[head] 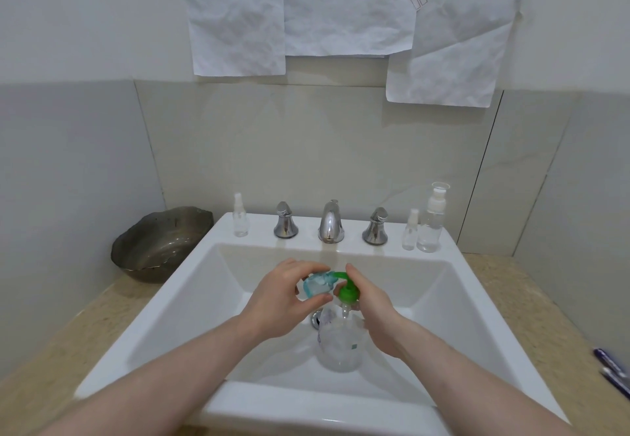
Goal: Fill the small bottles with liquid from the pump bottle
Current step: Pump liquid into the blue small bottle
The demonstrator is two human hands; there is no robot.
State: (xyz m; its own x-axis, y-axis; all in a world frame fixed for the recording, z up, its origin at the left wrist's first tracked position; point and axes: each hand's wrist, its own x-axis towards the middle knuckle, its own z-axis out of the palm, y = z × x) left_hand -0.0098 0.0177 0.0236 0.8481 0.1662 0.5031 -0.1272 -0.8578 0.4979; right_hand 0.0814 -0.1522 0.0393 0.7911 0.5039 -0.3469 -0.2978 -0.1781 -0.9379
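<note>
My left hand [283,295] sits at the centre of the frame, over the white sink [163,302], its fingers curled round a small blue-tinted bottle [315,285] that lies tilted, mouth toward the green spout. My right hand [371,309] is just beside it, fingers wrapped around the neck of the clear pump bottle [339,343], with the index finger resting on top of the green pump head [347,290]. The pump bottle stands in the basin, below my hands in the frame; its nozzle meets the small bottle's opening, though blur hides the exact contact.

On the sink's back ledge, in the middle of the frame, stand a chrome faucet [330,222] and two chrome handles. A small clear spray bottle [240,215] stands left of them. To the right stand another small spray bottle [410,230] and, touching or just beside it, a taller clear pump dispenser [432,219].

On the desk at the left edge rests a dark metal bowl [163,243]. At the right edge lie two pens [613,369]. White crumpled papers [341,9] hang on the wall at the top.
</note>
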